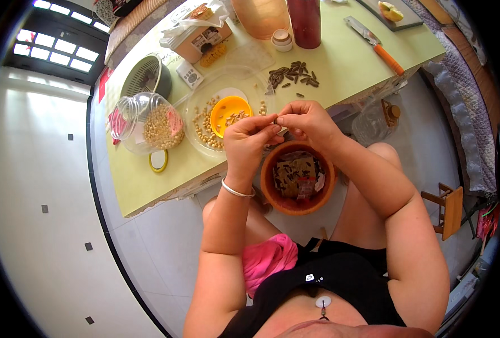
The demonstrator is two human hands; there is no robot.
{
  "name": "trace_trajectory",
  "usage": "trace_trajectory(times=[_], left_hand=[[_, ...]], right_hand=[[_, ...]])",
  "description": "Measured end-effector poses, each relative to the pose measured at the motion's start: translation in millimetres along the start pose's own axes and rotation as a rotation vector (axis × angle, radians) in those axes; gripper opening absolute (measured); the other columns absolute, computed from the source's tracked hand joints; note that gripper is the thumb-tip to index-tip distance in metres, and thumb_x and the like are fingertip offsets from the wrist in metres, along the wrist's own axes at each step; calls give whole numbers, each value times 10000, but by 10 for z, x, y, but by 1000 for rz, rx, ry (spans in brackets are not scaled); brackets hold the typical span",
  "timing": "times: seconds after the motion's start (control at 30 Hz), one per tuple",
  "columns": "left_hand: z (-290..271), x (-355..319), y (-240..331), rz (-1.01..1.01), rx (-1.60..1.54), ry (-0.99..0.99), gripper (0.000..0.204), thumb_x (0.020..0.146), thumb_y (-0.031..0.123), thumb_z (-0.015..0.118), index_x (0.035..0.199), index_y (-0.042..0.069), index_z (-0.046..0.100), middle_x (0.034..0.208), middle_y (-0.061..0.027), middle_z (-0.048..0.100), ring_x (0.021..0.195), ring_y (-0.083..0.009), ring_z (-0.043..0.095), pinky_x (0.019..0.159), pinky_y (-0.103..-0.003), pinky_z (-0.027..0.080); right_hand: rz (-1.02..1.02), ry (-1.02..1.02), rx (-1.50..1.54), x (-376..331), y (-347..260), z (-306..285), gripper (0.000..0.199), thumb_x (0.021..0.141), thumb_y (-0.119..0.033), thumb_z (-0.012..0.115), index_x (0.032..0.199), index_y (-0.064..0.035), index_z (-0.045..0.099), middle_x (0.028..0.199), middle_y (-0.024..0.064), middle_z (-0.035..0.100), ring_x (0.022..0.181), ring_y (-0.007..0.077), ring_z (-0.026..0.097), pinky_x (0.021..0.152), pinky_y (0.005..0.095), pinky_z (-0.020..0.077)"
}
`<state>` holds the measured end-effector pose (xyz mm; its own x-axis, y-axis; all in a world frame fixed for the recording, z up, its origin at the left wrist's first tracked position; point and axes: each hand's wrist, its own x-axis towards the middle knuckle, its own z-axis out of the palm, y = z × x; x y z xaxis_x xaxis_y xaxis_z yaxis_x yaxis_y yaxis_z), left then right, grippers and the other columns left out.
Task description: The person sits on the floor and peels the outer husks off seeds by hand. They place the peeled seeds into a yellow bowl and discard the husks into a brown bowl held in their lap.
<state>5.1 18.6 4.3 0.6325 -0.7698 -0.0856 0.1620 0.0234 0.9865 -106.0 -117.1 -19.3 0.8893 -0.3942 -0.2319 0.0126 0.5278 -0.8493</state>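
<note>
My left hand (250, 138) and my right hand (307, 125) meet at the table's near edge. Both pinch one small dark sunflower seed (276, 120) between their fingertips. Just left of them, a yellow bowl (218, 119) with pale shelled kernels (237, 117) stands on a clear plastic lid or tray (205, 149). Round yellowish beans (203, 128) lie about the bowl. Beyond my right hand is a loose pile of dark sunflower seeds (295, 71). Below both hands stands an orange-brown bucket (269, 194) with empty shells and scraps inside.
On the left lie a clear jar of beans (160, 128), a yellow-rimmed round lid (158, 161) and a grey-green basket (161, 79). Farther back are a tissue box (196, 44), a dark red bottle (305, 22) and an orange-handled knife (388, 59). A wooden stool (450, 211) stands at right.
</note>
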Motion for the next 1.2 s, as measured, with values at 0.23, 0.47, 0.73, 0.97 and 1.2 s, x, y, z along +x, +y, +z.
trace_trajectory(times=[0.23,0.47,0.73,0.97,1.2], left_hand=[[-23,-6,38,-35,-21,-35,202,825,-79,713,1026,-96,702,869,-137,726,675,-166,709,623,-229,586],[-25,-50,13,2,51,-24,205,806,-95,719,1011,-80,716,860,-146,724,660,-188,710,608,-255,592],[-27,-7,-48,-161,-214,-12,192,860,-57,680,1048,-92,680,881,-140,719,694,-181,712,628,-252,598],[-27,5,-23,79,-30,74,181,884,-28,663,1063,-51,665,888,-124,719,689,-164,696,638,-256,586],[-429,124,47,352,587,366,125,855,-20,693,973,-51,722,837,-106,716,682,-144,672,646,-253,546]], right_hand=[[-5,-60,16,35,70,-64,112,864,-147,712,840,-47,669,666,-40,567,534,19,431,460,185,297],[-38,-11,-165,15,41,-17,90,840,-119,688,815,-36,665,677,-44,570,558,20,448,486,201,331],[-98,81,-132,-8,65,22,80,820,-103,675,786,-32,664,700,-37,579,602,29,457,525,206,345],[-154,71,-261,-79,-47,17,38,822,-64,662,817,-26,664,687,-40,583,628,39,489,547,228,390],[43,-327,-949,-176,-251,-62,98,766,-56,676,828,19,683,739,73,657,714,140,618,686,292,501]])
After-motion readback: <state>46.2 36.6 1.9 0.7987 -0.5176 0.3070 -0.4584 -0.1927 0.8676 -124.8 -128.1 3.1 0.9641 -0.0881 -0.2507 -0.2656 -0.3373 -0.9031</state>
